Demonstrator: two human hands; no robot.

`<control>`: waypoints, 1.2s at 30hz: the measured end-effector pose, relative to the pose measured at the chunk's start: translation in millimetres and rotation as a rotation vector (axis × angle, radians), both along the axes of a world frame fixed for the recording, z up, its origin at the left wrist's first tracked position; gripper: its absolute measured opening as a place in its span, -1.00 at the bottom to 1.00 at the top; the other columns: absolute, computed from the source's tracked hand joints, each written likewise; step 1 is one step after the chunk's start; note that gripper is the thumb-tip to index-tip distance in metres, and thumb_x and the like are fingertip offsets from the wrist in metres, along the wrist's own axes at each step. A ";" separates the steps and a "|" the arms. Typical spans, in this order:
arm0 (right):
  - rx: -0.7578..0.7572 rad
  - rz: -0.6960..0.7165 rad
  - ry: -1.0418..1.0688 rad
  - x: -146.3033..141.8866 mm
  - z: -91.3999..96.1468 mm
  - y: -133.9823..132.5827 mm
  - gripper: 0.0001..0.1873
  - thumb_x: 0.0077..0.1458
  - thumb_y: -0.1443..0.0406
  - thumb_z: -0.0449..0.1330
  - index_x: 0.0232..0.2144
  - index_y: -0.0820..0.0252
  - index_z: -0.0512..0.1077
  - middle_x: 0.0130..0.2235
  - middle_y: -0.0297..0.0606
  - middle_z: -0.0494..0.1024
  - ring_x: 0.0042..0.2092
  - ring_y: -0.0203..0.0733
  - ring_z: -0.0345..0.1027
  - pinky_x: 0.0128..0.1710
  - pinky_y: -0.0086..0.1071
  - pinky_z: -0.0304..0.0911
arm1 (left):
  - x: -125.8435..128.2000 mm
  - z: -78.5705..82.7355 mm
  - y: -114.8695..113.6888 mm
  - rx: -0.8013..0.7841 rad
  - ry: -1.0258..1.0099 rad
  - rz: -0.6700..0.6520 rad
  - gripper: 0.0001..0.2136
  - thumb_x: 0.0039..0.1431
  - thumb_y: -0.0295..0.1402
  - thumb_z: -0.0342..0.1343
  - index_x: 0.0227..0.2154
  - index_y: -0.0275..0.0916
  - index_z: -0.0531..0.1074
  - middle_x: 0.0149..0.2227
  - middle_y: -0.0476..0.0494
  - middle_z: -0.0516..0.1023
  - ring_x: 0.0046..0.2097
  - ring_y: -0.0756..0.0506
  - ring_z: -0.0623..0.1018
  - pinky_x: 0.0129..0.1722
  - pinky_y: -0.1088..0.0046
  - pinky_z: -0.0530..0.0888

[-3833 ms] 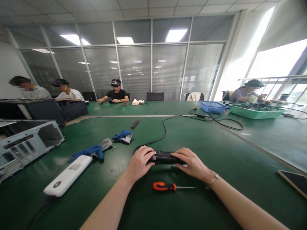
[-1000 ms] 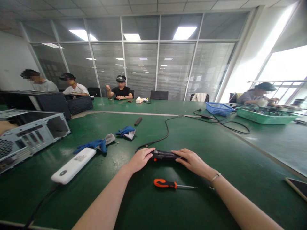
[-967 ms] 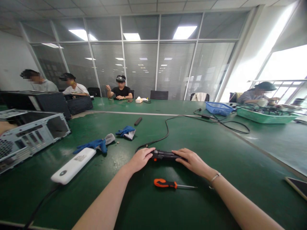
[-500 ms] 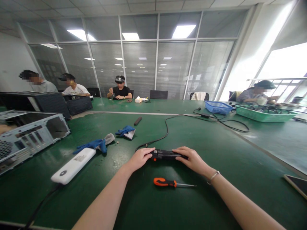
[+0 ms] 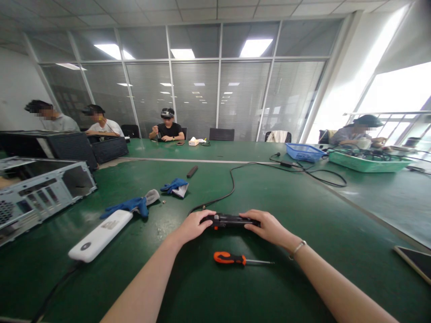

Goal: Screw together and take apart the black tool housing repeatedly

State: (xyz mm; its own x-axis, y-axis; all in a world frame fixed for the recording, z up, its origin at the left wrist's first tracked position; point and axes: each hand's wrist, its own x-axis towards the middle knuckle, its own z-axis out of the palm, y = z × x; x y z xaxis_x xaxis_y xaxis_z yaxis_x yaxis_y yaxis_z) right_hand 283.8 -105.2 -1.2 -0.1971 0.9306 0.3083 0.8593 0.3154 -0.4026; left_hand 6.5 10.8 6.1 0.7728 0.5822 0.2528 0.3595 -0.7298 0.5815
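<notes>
A long black device [image 5: 230, 220] with a small orange part on its near side lies crosswise between my two hands, at or just above the green table. My left hand [image 5: 194, 226] is closed around its left end, with the thumb on the near side. The right end is gripped by my right hand [image 5: 264, 225], fingers over the top and thumb in front. Both ends are partly hidden by my fingers. Nearer to me lies an orange and black screwdriver [image 5: 230, 258], its shaft pointing right. A black cable [image 5: 233, 179] runs up to the device's left side.
On the left are a white power strip [image 5: 101, 235], blue gloves [image 5: 133, 205] and an open metal computer case [image 5: 50, 190]. A dark bar [image 5: 192, 171] lies beyond. Blue [image 5: 305, 152] and green baskets [image 5: 370, 164] stand back right; a phone [image 5: 414, 260] lies at right. Several people sit around.
The view has shifted slightly. Both hands still hold the black device, and a little less of its orange part shows. The screwdriver lies where it was.
</notes>
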 end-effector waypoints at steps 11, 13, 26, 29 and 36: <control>0.042 0.159 -0.015 -65.9 19.2 -28.7 -0.58 0.04 0.07 0.26 -0.07 0.10 0.44 -0.16 -0.19 0.51 -0.19 -0.15 0.41 -0.18 -0.31 0.35 | 4.2 -2.9 -9.6 0.049 -0.059 -0.018 -0.65 0.00 -0.40 0.25 -0.08 -0.15 0.45 -0.08 -0.09 0.56 -0.05 -0.17 0.52 0.02 0.32 0.39; -0.058 0.251 -0.118 -81.9 24.4 -35.0 -0.65 0.05 0.11 0.25 -0.12 0.10 0.46 -0.24 -0.24 0.52 -0.27 -0.19 0.41 -0.25 -0.38 0.33 | 4.8 -4.9 -9.1 0.069 -0.068 -0.045 -0.61 0.02 -0.42 0.24 -0.03 -0.12 0.44 -0.02 -0.08 0.53 0.01 -0.17 0.49 0.08 0.30 0.34; 0.660 -0.142 0.192 -95.7 50.3 -28.2 -0.49 0.25 0.28 0.04 0.21 0.02 0.07 -0.17 -0.17 0.48 -0.24 -0.17 0.43 -0.25 -0.32 0.42 | 1.8 -12.0 -3.1 0.045 -0.088 -0.101 -0.56 0.04 -0.39 0.26 0.03 -0.11 0.44 0.01 -0.11 0.52 0.03 -0.14 0.49 0.11 0.32 0.33; 0.721 -0.063 0.140 -101.4 33.3 -26.2 -0.46 0.24 0.32 0.05 0.23 0.03 0.06 -0.13 -0.14 0.47 -0.16 -0.14 0.44 -0.21 -0.31 0.43 | 2.2 -12.2 -2.2 0.028 -0.096 -0.122 -0.56 0.04 -0.39 0.26 0.03 -0.15 0.44 0.00 -0.13 0.53 0.01 -0.14 0.50 0.10 0.34 0.34; 0.724 0.051 0.070 -100.2 19.8 -19.8 -0.40 0.23 0.39 0.05 0.27 0.09 0.01 -0.08 -0.09 0.46 -0.11 -0.15 0.43 -0.17 -0.31 0.44 | 2.6 -13.7 -0.9 0.027 -0.112 -0.143 -0.57 0.06 -0.36 0.26 0.04 -0.14 0.44 -0.01 -0.12 0.54 0.01 -0.14 0.50 0.09 0.34 0.34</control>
State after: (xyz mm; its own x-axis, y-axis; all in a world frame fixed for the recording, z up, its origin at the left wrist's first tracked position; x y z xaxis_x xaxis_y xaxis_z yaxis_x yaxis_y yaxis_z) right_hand 183.6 -125.0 18.6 -0.1923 0.4789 0.8566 0.8162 0.5626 -0.1314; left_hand 9.1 9.9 -7.5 0.8133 0.4599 0.3564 0.1845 -0.7848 0.5916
